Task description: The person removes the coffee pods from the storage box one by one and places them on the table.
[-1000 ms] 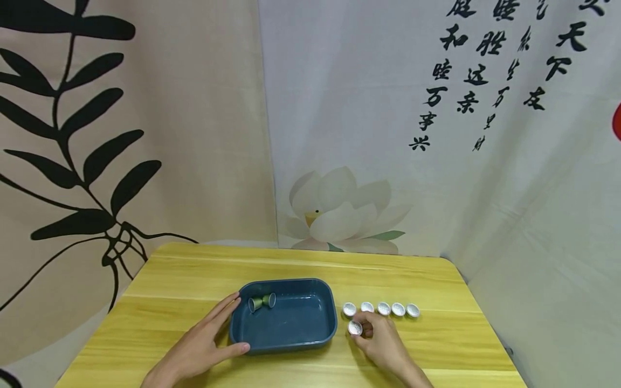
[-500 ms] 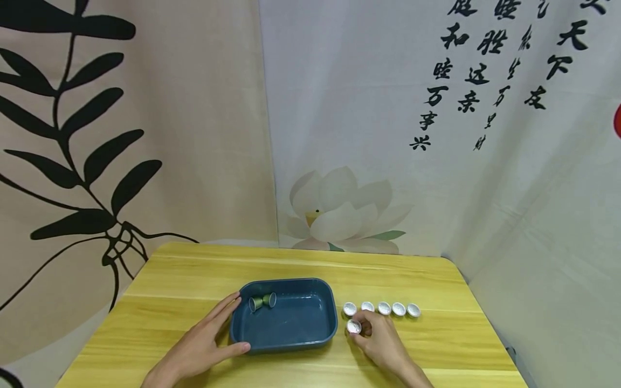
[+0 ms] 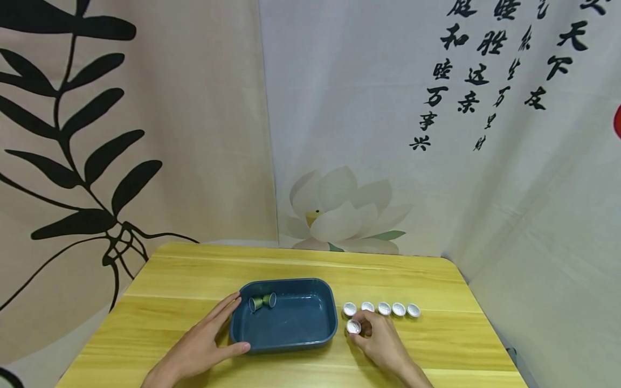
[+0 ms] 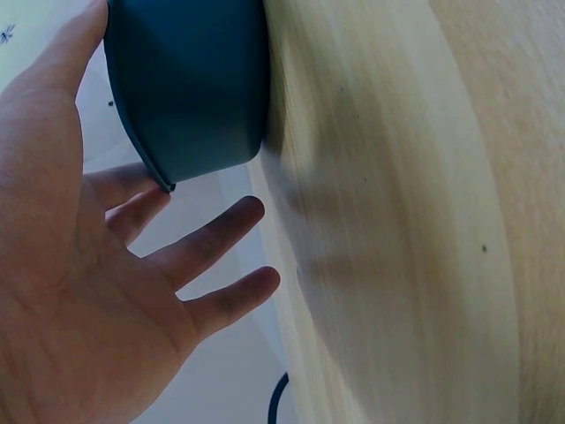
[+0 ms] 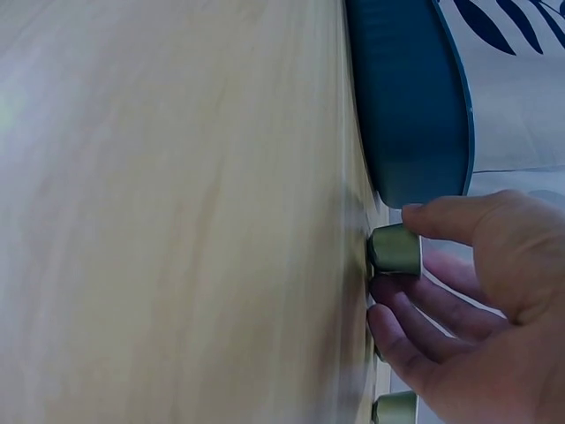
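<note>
In the head view my right hand (image 3: 383, 345) pinches a coffee capsule (image 3: 353, 326) between thumb and fingers. The capsule stands upright, silver lid up, and its green side (image 5: 395, 250) shows in the right wrist view, close to the table. Just behind it runs a row of several similar capsules (image 3: 384, 308), one partly covered by my fingers. My left hand (image 3: 201, 345) spreads along the left side of a dark blue tray (image 3: 283, 345), thumb and fingertips at its rim. Inside the tray, two green capsules (image 3: 262, 302) lie on their sides, narrow ends together.
The yellow wood-grain table (image 3: 417, 280) extends beyond the tray and capsules, its far edge close to printed wall cloths (image 3: 339, 134). The tray's right wall (image 5: 415, 106) rises close to the right thumb. A black curved object (image 3: 9, 378) shows at lower left.
The capsule pinched by my right hand has shifted very slightly left toward the tray. My left hand, the tray and the row of capsules stay as they were.
</note>
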A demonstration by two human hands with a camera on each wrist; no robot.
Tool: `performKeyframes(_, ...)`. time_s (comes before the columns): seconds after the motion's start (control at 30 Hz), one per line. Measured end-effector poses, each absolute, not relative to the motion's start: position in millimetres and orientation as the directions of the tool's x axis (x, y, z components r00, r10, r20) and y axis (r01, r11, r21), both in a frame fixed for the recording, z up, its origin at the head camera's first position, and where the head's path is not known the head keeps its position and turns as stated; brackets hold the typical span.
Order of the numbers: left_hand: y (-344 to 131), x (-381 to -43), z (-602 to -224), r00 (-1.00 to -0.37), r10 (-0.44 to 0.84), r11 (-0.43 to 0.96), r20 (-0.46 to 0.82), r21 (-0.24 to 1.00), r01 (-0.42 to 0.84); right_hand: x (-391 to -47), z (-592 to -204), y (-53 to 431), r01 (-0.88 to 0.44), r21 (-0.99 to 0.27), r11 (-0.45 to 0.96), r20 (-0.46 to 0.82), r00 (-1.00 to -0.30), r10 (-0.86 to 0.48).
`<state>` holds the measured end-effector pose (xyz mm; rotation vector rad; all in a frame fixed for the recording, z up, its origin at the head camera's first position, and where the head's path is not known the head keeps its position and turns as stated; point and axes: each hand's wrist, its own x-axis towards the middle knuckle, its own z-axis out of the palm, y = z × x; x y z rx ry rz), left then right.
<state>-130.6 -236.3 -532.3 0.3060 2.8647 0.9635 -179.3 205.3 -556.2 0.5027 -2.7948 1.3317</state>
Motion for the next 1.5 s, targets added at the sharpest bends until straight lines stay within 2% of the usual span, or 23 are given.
performKeyframes(0.57,-236,-130,-530,-0.975,0.217,0.779,-0.039,0.609,0.15,-173,-551,216,-0.291,-0.788,0.542,0.117,-0.936,-0.332)
performKeyframes(1.1,-237,-130,-534,-0.974,0.223,0.781,-0.03,0.604,0.16,-161,-538,229,-0.284,-0.724,0.629,0.076,-0.939,-0.336)
performKeyframes(1.5,-238,-131,-535,-0.974,0.225,0.781,-0.027,0.603,0.164,-160,-516,221,-0.357,-0.658,0.663,0.207,-0.932,-0.297)
